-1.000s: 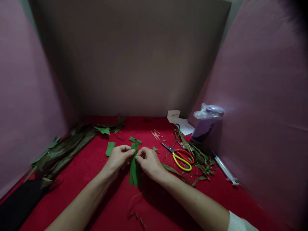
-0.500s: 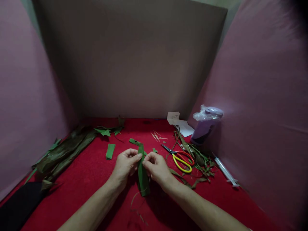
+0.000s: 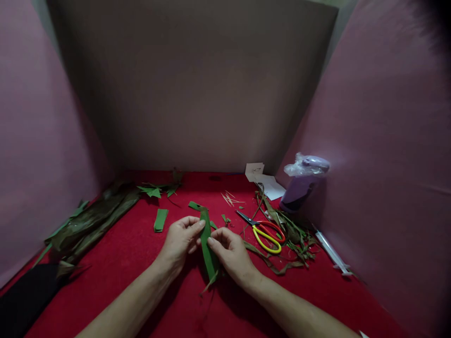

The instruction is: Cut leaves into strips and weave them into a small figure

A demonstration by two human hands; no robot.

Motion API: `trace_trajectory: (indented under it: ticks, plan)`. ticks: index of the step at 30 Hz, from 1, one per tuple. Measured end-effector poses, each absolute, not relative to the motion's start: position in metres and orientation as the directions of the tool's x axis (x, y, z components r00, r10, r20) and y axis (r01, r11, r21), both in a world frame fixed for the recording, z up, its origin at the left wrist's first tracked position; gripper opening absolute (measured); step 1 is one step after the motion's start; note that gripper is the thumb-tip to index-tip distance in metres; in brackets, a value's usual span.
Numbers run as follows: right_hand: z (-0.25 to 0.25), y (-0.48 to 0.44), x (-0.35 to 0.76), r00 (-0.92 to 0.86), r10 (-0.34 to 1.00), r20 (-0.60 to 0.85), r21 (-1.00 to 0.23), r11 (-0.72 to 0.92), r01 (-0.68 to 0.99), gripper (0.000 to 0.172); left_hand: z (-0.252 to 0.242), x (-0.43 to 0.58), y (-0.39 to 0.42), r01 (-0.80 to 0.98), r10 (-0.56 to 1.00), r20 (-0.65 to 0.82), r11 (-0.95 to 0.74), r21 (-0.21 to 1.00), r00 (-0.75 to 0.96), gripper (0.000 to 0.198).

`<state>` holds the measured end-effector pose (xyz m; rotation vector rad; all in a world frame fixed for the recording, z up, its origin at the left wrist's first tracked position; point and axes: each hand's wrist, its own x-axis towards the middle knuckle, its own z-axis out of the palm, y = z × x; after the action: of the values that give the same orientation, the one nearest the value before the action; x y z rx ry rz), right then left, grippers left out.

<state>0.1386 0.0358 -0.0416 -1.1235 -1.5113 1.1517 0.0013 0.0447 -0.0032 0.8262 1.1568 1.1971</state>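
A long green leaf strip slants between my two hands above the red cloth. My left hand pinches its left edge near the upper end, thumb on top. On the other side my right hand grips the strip's right edge around the middle, its fingers partly hidden behind the leaf. A thin brownish fibre hangs at the strip's lower end. Just beyond my hands lies a small cut leaf piece. Scissors with one red and one yellow handle rest to the right of my right hand.
Large dried leaves lie left, beside a black object. A cut green rectangle, toothpicks and leaf scraps are scattered about. At right stand a purple bottle and a syringe. Pink walls flank the cloth.
The leaf strip has turned a little and its upper end now tilts left. My right hand has slid slightly down along it. The fibre at the lower end has shifted.
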Motion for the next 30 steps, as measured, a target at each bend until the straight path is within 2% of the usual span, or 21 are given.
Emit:
trace_trajectory:
  ticks: [4,10,17,23,30]
  plan:
    - [-0.039,0.033,0.138,-0.222,0.969,0.113,-0.972,0.154,0.179,0.020,-0.003,0.002,0.044,-0.255,0.979,-0.200,0.184,0.949,-0.037,0.028]
    - [-0.038,0.034,0.139,-0.210,0.970,0.124,-0.986,0.144,0.087,0.023,0.000,0.002,0.042,-0.238,0.982,-0.189,0.183,0.954,-0.006,0.030]
    - [-0.037,0.033,0.142,-0.178,0.971,0.158,-0.984,0.169,0.052,0.025,-0.001,0.003,0.039,-0.250,0.973,-0.198,0.222,0.942,0.116,0.023]
    - [-0.039,0.034,0.143,-0.189,0.969,0.158,-0.979,0.179,0.097,0.027,0.000,0.003,0.041,-0.245,0.985,-0.159,0.169,0.955,0.059,0.021]
    - [-0.041,0.031,0.143,-0.230,0.961,0.154,-0.966,0.195,0.167,0.019,0.003,-0.008,0.049,-0.268,0.993,-0.106,0.087,0.960,-0.057,0.020]
